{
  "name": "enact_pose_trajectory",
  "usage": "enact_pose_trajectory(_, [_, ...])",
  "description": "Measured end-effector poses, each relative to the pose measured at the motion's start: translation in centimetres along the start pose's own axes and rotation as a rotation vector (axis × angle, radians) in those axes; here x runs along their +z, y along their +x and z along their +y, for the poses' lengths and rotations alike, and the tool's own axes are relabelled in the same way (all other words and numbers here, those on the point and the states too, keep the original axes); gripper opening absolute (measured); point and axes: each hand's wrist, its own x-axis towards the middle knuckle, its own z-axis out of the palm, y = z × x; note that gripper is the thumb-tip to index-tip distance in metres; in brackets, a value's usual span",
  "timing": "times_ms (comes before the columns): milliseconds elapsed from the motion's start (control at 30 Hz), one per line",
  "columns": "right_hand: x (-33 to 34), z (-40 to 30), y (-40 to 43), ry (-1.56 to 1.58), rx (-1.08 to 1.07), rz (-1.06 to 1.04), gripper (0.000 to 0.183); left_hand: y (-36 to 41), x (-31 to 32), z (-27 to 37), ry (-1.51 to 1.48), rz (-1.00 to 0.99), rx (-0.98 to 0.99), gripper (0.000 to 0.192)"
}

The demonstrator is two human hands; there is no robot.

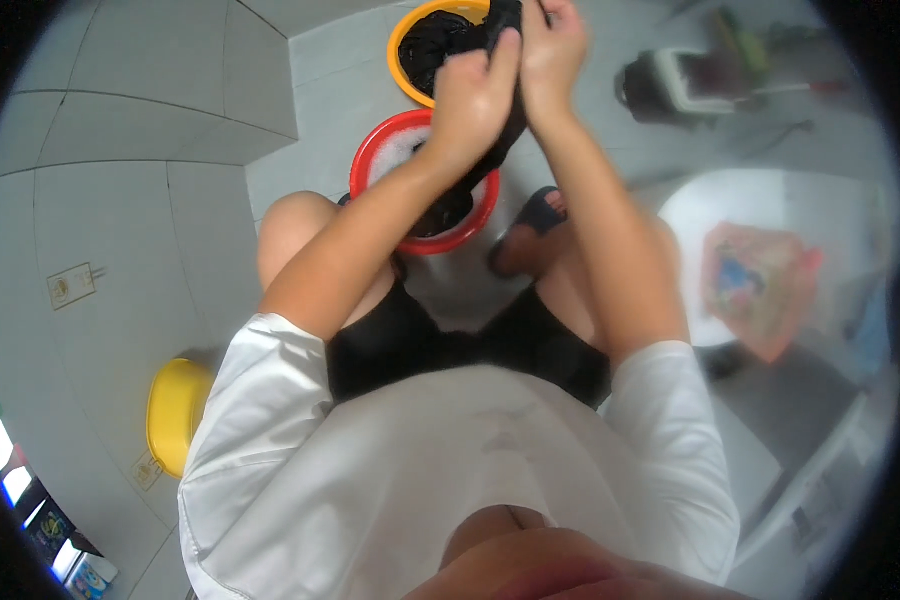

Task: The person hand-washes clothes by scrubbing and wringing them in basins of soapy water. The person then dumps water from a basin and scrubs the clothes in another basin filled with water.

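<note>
Both my hands are raised over two basins, gripping one black cloth (508, 139) between them. My left hand (474, 97) is closed around the cloth, thumb up. Close beside it on the right, my right hand (555, 64) is also closed on the cloth, near the picture's top edge. The cloth hangs down from my hands into a red plastic basin (360, 161) that holds white suds (391, 154) and dark fabric. Behind it stands an orange-yellow basin (394, 64) with black wet-looking fabric (433, 49) inside. My forearms hide part of the red basin.
At the right stands a white toilet (682, 202) with a pink plastic bag (765, 289) on it. A blurred dark and white object (675, 82) lies beyond. On the left, a yellow basin (172, 416) hangs at the tiled wall (112, 240). My sandalled foot (532, 217) is beside the red basin.
</note>
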Motion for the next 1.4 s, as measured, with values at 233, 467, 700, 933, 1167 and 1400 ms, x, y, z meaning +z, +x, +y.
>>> enact_pose_trajectory(233, [2.4, -4.7, -3.9, -0.2, -0.035, -0.243, 0.023, 1.7, -3.7, 0.6, -0.293, 0.167, -0.149, 0.054])
enact_pose_trajectory(467, [1.8, -2.7, -3.4, -0.069, 0.121, -0.023, 0.021, 2.7, -0.6, -0.1, -0.315, 0.242, -0.055, 0.056])
enact_pose_trajectory(700, [0.5, -1.0, -0.5, 0.035, -0.015, 0.032, 0.021, -0.2, 0.0, -1.2, -0.172, 0.047, -0.01, 0.063])
enact_pose_trajectory(933, [1.8, -2.4, -6.2, -0.062, 0.012, -0.28, 0.022, 3.1, -3.9, 0.6, -0.249, 0.03, -0.143, 0.05])
enact_pose_trajectory(1167, [1.1, -2.9, -2.4, -0.003, 0.1, 0.033, 0.026, 1.0, -2.0, 0.5, -0.206, -0.046, -0.09, 0.049])
enact_pose_trajectory(1400, [1.6, -2.6, -4.1, -0.201, -0.025, -0.193, 0.026, 1.8, -3.8, 0.5, -0.276, -0.011, -0.074, 0.054])
